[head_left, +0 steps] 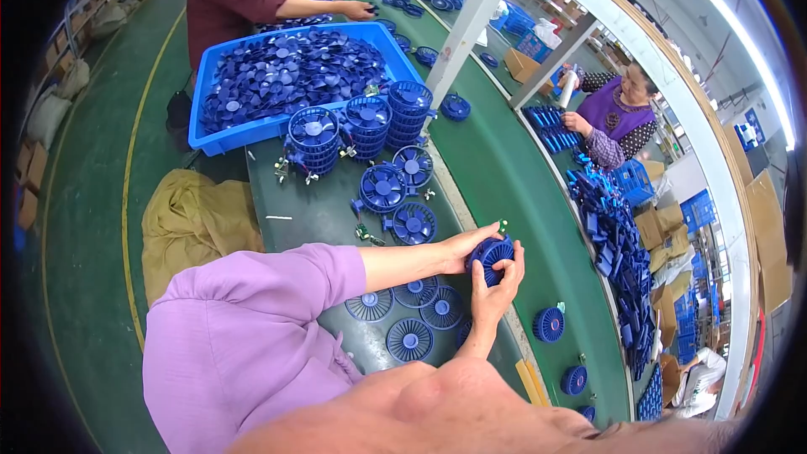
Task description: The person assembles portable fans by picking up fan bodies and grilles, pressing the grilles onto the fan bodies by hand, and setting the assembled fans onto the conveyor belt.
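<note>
Between my two hands, above the table's edge beside the belt, is a round blue fan head (490, 259) with a slotted cage. My left hand (465, 245) grips it from the far left side. A tiny green circuit board (503, 225) shows just past those fingers. My right hand (498, 287) wraps the near right side, with its fingers curved around the rim. Under my left forearm lie several flat blue fan grilles (410, 340). Farther off on the table sit open fan housings with blades inside (414, 224), and loose wired circuit boards (367, 235) lie close to them.
A blue bin (210, 141) heaped with fan blades (286, 76) stands beyond stacked fan housings (313, 139). On the green belt (538, 273) rest several fan heads (549, 324). A white post (475, 21) rises beside the belt. Co-workers sit ahead and across.
</note>
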Demonstrator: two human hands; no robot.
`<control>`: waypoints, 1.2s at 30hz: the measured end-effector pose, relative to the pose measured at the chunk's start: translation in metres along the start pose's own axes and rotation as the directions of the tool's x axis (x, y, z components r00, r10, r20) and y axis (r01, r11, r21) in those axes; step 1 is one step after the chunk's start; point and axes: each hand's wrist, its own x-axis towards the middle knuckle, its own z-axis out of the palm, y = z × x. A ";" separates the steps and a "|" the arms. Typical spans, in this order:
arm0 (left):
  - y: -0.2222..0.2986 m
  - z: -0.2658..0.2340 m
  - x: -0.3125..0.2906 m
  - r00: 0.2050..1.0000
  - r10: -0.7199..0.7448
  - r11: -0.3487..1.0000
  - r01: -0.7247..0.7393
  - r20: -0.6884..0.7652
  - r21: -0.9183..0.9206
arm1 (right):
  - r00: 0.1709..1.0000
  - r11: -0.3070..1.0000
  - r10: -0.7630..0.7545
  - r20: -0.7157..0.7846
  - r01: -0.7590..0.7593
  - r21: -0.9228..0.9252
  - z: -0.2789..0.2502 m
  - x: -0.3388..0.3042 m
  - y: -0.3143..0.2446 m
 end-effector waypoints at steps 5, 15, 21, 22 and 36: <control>-0.003 0.007 -0.018 0.997 0.012 0.995 -0.020 -0.083 -0.102 | 0.991 0.986 0.133 0.001 -0.132 0.101 0.006 -0.003 -0.016; -0.026 0.025 -0.043 0.665 0.728 0.431 -0.634 0.168 0.642 | 0.935 0.754 0.351 0.048 -0.312 0.578 0.017 -0.009 -0.009; -0.015 0.033 -0.032 0.745 0.656 0.549 -0.581 0.121 0.601 | 0.984 0.844 0.179 0.018 -0.163 0.512 0.026 -0.005 -0.011; -0.018 0.036 -0.033 0.650 0.737 0.412 -0.652 0.188 0.637 | 0.971 0.798 0.237 0.014 -0.203 0.568 0.027 -0.006 -0.010; 0.049 -0.005 -0.055 0.689 0.523 -0.329 -0.380 0.502 0.865 | 0.903 0.918 0.388 -0.183 -0.397 -0.014 -0.013 -0.012 0.076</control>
